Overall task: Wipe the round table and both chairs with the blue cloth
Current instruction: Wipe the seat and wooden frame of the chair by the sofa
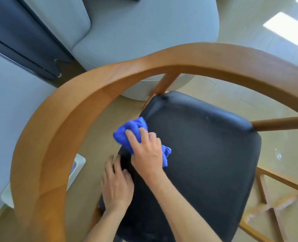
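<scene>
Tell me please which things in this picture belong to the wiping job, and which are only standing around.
Job: blue cloth under the right hand; black seat; wooden backrest; left hand on the seat edge.

Standing around: grey sofa; dark curtain; white box on the floor.

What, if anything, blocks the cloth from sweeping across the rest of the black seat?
Nothing visible. The right hand presses the blue cloth at the seat's left edge; the seat to its right lies bare. The left hand rests on the near-left edge, outside that path.
</scene>
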